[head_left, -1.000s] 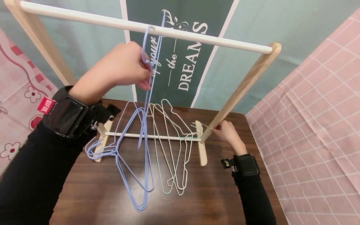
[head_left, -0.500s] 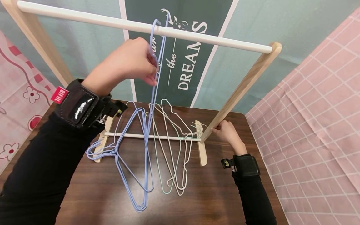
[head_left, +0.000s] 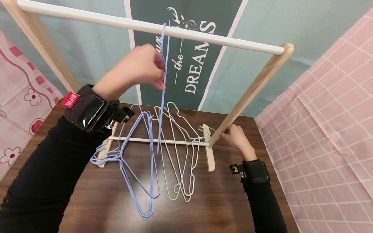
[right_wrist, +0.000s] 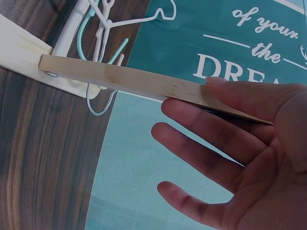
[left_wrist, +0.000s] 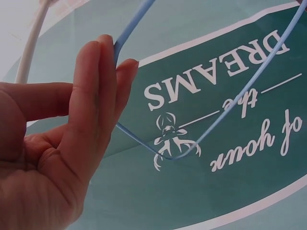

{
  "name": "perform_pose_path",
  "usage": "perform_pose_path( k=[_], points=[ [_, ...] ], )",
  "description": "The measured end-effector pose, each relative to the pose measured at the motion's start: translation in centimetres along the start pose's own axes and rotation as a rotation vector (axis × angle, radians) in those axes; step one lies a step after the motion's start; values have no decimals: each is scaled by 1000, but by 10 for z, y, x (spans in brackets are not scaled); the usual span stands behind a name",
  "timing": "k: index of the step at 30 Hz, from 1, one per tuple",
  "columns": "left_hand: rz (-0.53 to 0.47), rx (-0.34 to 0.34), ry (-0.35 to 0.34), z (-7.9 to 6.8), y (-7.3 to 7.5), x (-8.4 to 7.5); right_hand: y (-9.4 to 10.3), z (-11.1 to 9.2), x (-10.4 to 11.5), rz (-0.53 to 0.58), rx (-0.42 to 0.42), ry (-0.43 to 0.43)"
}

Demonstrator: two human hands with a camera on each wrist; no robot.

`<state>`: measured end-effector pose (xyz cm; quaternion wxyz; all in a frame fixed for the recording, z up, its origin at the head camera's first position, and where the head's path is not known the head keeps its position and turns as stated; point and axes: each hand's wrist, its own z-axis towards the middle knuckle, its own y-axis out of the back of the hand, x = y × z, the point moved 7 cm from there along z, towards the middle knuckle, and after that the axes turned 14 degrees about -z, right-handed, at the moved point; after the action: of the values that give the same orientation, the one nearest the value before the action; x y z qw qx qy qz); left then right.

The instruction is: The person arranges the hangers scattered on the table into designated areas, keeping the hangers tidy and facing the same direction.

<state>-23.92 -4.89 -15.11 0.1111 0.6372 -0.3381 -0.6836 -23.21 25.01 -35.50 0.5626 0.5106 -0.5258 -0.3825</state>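
My left hand [head_left: 145,66] pinches a blue wire clothes hanger [head_left: 161,113] just below its hook, which lies over the white top bar [head_left: 87,14] of a clothes rack. In the head view this hanger hangs almost edge-on; in the left wrist view its bent corner and lower wire show past the fingers. My right hand [head_left: 235,137] holds the rack's right wooden upright [head_left: 250,94] low down. From the right wrist view, thumb and index finger pinch the upright [right_wrist: 129,79] while the other fingers spread below it.
Several blue hangers [head_left: 151,181] lie piled on the dark wooden table [head_left: 221,200], hooks to the left. Right of them lie white hangers [head_left: 192,176] and a pale green one, hooks to the right. A lower white bar [head_left: 140,139] runs between the rack's feet. Curtains enclose the sides.
My left hand has shifted right along the top bar with the blue hanger, and the hanger has turned more edge-on, its hook settling over the bar. My right hand stays put.
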Motion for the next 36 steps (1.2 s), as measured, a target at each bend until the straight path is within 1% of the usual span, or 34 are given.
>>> perform_pose_path(
  k=[9, 17, 23, 30, 33, 36],
  points=[
    [-55, 20, 5, 0, -2, 3, -1, -2, 1, 0, 9, -16],
    [-124, 56, 32, 0, -6, 4, -1, -3, 2, 3, 3, -18],
    [-142, 69, 43, -1, -6, 4, -1, -3, 2, 12, 5, -26],
    [-138, 69, 21, -3, -5, 3, -1, -3, 2, 12, 9, -22],
    [-163, 80, 23, -4, -6, 5, -1, -4, 2, 13, 8, -19],
    [-169, 88, 33, -5, -6, 6, -1, -4, 3, 16, 8, -16]
  ],
)
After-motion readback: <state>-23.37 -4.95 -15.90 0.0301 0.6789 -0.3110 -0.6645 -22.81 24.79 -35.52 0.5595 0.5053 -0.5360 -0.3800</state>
